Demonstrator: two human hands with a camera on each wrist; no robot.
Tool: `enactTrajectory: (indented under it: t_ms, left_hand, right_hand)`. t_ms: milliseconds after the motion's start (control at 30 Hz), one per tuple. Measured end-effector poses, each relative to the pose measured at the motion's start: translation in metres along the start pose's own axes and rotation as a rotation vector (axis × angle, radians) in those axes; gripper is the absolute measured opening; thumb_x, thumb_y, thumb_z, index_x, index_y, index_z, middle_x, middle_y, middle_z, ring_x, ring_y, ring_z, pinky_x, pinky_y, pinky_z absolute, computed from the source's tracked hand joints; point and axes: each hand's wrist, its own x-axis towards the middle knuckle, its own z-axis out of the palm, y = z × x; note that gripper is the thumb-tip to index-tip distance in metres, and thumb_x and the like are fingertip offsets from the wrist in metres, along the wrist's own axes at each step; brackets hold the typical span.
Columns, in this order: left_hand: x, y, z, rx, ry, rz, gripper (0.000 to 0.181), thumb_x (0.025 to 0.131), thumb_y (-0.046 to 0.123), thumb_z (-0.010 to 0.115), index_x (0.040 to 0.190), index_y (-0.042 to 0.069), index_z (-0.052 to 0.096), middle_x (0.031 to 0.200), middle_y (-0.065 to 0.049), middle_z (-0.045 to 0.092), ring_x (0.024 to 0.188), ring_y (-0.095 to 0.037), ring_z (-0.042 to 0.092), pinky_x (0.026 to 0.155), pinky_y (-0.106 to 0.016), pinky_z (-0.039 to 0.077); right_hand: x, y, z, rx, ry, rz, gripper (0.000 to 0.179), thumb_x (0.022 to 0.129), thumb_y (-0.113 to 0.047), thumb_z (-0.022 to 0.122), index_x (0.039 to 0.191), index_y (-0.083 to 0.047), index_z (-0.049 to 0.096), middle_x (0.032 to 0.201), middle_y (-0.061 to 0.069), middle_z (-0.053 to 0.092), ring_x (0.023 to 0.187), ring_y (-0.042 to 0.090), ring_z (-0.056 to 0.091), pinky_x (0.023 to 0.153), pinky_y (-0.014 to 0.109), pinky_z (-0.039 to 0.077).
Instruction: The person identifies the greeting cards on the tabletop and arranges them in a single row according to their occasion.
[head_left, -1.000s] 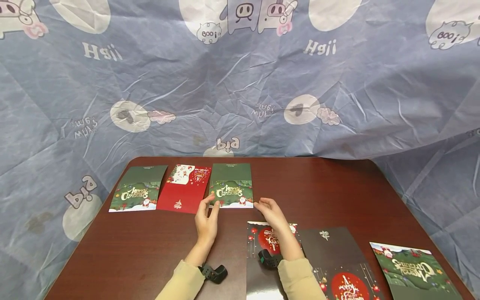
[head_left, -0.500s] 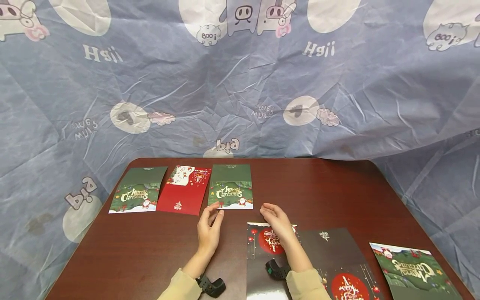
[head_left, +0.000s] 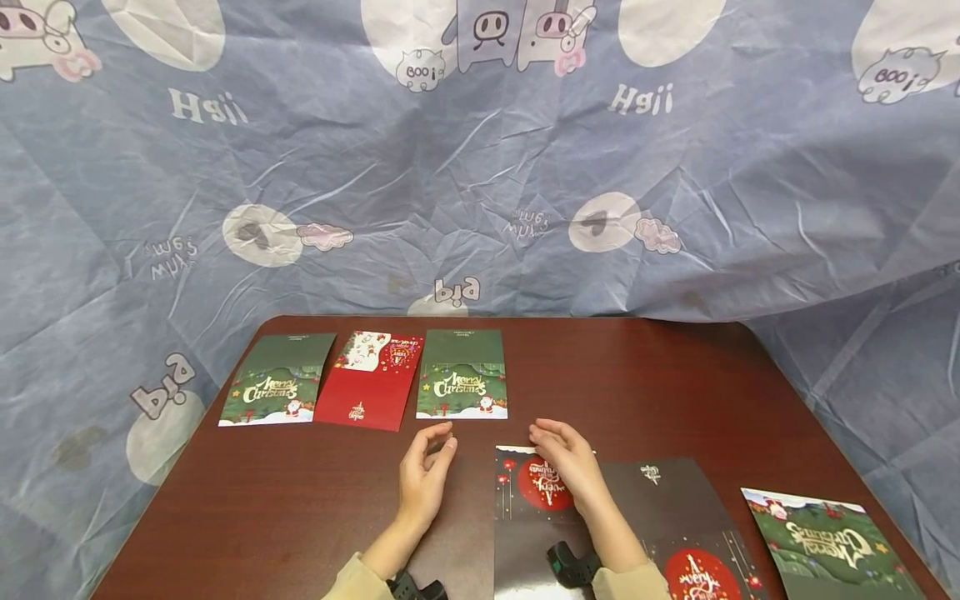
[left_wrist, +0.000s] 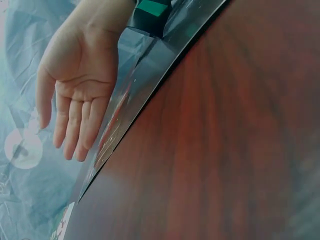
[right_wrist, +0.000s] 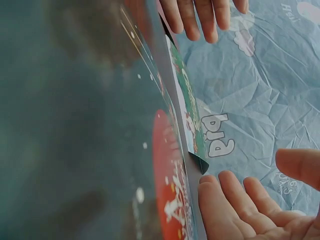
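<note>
My left hand point(head_left: 424, 477) hovers palm inward, fingers loosely bent and holding nothing, just in front of the green "Merry Christmas" card point(head_left: 462, 379). That card lies flat at the back middle, apart from the fingertips. My right hand point(head_left: 577, 468) is likewise relaxed, over the top edge of a dark Christmas card point(head_left: 517, 500) with a red circle, partly covering it; whether it touches the card I cannot tell. To the left of the middle green card lie a red card point(head_left: 367, 383) and another green card point(head_left: 277, 382), side by side.
A second dark card point(head_left: 660, 500) lies under and right of my right forearm. A further green card point(head_left: 832, 537) sits near the right edge of the brown table point(head_left: 637, 383). A blue patterned cloth point(head_left: 480, 167) hangs behind the table.
Both hands have drawn back toward me from the middle green card, and the right has moved rightward. My left fingers no longer overlap that card. The cards have stayed put.
</note>
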Motion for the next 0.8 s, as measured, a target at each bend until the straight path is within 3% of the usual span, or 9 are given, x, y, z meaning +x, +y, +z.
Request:
enactTrajectory:
  t_ms: [200,300,433,800]
  left_hand:
    - [-0.006,0.002,-0.001,0.02,-0.025,-0.023,0.018,0.088,-0.004,0.059,0.104,-0.011,0.059,0.108,-0.024,0.062,0.092,-0.032,0.062,0.071,-0.023,0.054]
    - [-0.008,0.004,-0.001,0.01,-0.042,-0.039,0.016,0.089,-0.004,0.058,0.103,-0.012,0.059,0.107,-0.028,0.062,0.089,-0.038,0.062,0.07,-0.03,0.055]
    - [-0.01,0.006,-0.002,0.009,-0.06,-0.058,0.014,0.089,-0.004,0.058,0.1,-0.012,0.06,0.104,-0.028,0.062,0.087,-0.046,0.06,0.069,-0.04,0.055]
    - [-0.016,0.011,-0.002,0.035,-0.118,-0.136,0.009,0.09,0.0,0.058,0.094,-0.007,0.062,0.09,-0.026,0.065,0.082,-0.044,0.064,0.066,-0.043,0.055]
  right_hand:
    - [-0.01,0.006,-0.007,-0.012,0.016,-0.067,0.042,0.092,-0.016,0.058,0.122,0.013,0.05,0.118,0.029,0.058,0.104,0.031,0.062,0.083,0.03,0.052]
    - [-0.013,0.007,-0.011,-0.006,0.016,-0.08,0.044,0.093,-0.016,0.058,0.123,0.014,0.048,0.118,0.031,0.057,0.102,0.029,0.063,0.082,0.03,0.052]
    - [-0.017,0.004,-0.014,0.022,0.013,-0.044,0.043,0.093,-0.015,0.058,0.124,0.012,0.048,0.12,0.03,0.056,0.105,0.032,0.061,0.085,0.034,0.051]
    - [-0.03,0.003,-0.028,-0.021,0.001,0.016,0.041,0.093,-0.016,0.058,0.126,0.007,0.05,0.121,0.024,0.058,0.104,0.029,0.061,0.085,0.032,0.051]
